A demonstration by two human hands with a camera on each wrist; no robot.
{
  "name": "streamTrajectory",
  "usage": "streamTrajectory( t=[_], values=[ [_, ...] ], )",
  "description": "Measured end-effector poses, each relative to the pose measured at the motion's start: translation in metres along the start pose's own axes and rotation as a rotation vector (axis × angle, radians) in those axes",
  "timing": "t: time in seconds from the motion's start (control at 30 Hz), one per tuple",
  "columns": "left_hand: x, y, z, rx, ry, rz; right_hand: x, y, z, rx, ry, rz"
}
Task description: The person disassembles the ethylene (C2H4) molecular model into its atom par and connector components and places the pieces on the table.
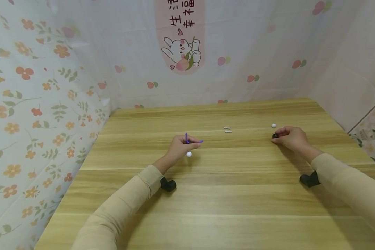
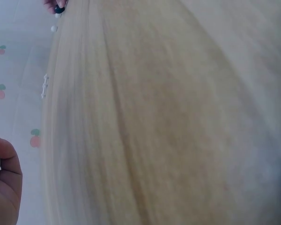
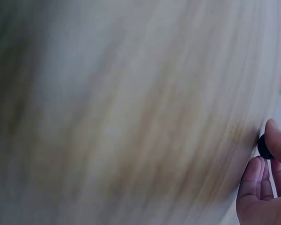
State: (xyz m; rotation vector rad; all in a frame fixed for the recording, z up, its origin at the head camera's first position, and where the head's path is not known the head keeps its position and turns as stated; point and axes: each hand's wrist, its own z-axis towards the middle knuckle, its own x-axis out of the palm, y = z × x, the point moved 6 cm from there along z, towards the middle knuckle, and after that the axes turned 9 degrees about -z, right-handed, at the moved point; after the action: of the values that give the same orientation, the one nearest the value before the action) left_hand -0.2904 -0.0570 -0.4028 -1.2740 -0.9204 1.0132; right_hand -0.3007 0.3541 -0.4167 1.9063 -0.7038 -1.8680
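Note:
My left hand [image 1: 182, 147] is over the middle of the table, gripping a small assembly. Purple sticks [image 1: 186, 138] poke out above its fingers, and a white ball [image 1: 189, 154] shows just below the hand. The fingers hide the core of that assembly. Over at the right, my right hand [image 1: 292, 139] pinches a black ball [image 1: 275, 136] between thumb and fingers, close over the tabletop. The right wrist view also has the black ball [image 3: 264, 147] at the fingertips. A loose white ball [image 1: 273, 125] lies just beyond that hand.
Two short white connector pieces [image 1: 227, 130] lie side by side on the wooden table [image 1: 225, 198] between the hands, toward the back. A printed cloth [image 1: 237, 41] hangs behind the table, and a flowered one [image 1: 34, 139] on the left. Black wrist devices [image 1: 168, 184] sit under the sleeves.

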Motion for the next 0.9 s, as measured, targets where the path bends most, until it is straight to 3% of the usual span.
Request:
streamTrajectory(
  t=[0.3,0.67,0.9],
  values=[
    [0.003,-0.004,-0.003,-0.059,0.055,-0.004,-0.001,0.003,-0.002,-0.015,-0.001,-0.008],
    [0.006,0.003,-0.004,-0.06,0.091,0.017,-0.004,0.001,-0.005,0.019,0.0,0.016],
    [0.012,0.002,-0.005,-0.052,0.161,0.059,-0.003,0.001,-0.004,0.018,0.022,0.056]
  ],
)
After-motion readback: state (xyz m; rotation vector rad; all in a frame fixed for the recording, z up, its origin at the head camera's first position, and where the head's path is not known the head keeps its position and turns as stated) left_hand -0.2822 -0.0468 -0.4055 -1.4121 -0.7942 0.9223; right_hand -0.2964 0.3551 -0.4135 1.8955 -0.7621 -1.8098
